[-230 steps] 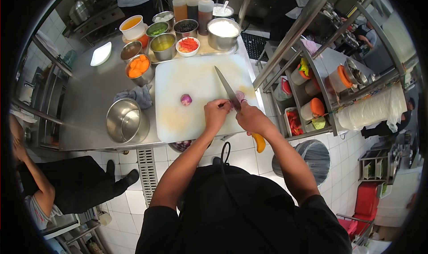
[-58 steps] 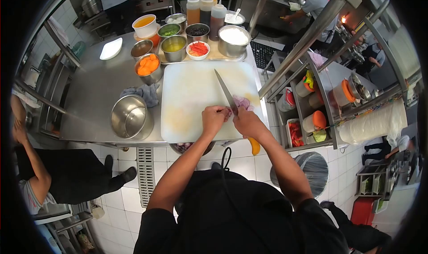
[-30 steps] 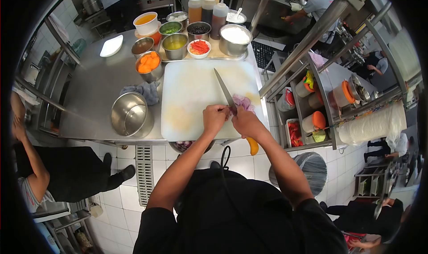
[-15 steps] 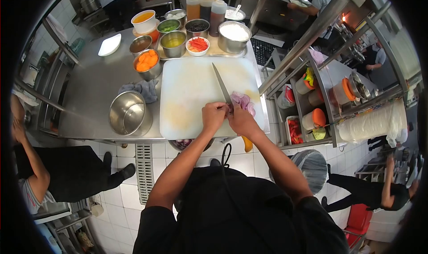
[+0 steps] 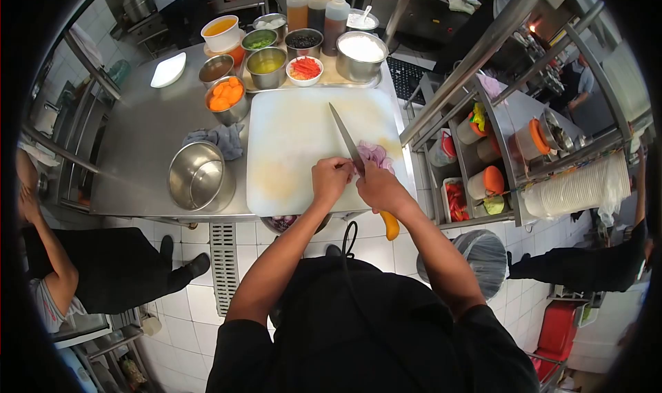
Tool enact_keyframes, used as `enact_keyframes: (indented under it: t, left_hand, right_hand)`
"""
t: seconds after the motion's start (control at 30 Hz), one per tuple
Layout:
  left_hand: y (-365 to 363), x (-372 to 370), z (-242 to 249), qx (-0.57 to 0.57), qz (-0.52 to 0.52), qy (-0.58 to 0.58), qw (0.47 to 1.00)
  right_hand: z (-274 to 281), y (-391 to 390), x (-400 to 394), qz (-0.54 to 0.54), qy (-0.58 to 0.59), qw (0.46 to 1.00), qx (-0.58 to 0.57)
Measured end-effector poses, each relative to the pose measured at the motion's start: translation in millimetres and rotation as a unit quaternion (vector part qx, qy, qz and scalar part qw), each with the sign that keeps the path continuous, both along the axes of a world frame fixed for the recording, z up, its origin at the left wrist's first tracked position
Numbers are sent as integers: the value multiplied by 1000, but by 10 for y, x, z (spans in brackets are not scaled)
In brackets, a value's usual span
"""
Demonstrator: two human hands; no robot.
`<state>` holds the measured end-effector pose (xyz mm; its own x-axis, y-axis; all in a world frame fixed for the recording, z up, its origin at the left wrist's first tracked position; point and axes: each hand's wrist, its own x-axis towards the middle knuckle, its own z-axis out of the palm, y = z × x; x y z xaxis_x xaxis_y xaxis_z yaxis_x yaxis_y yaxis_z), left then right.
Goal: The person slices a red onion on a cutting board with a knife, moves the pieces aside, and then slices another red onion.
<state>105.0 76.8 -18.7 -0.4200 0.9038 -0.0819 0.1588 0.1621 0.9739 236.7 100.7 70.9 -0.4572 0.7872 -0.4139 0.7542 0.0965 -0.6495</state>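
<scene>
A white cutting board lies at the table's front edge. My right hand is closed on a long knife with a yellow handle, its blade pointing up and to the left across the board. Beside the blade, my left hand has its fingers pinched together; a bit of purple onion shows between the hands, mostly hidden. Sliced red onion is piled to the right of the blade, against my right hand.
Left of the board are an empty steel pot, a grey cloth and a bowl of carrots. Behind stand ingredient bowls and sauce bottles. A bin stands at right. Several people are around.
The knife handle and my right hand have shifted slightly right and down. The onion slices have moved closer to the blade. At the far right, a person has changed position.
</scene>
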Motion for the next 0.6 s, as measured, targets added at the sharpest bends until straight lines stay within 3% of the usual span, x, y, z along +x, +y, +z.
enact_keyframes:
  t: [0.1,0.2,0.3,0.47,0.6]
  left_hand:
    - [8,1,-16,11,8,-5,1000]
    - [8,36,-60,30,23,9,999]
    - [-30,30,-71,13,24,14,1000]
    - [-191,-9,-38,41,-5,1,999]
    - [-815,-408,40,-90,-206,-196,955]
  right_hand:
    - [-195,37,-3,0,-10,1000,7]
    - [-693,103,-28,32,-15,985,170]
    - [-715,143,-5,5,-2,996,93]
    - [-813,214,116,2,54,993,103]
    - [-681,227,196,-42,73,996,-19]
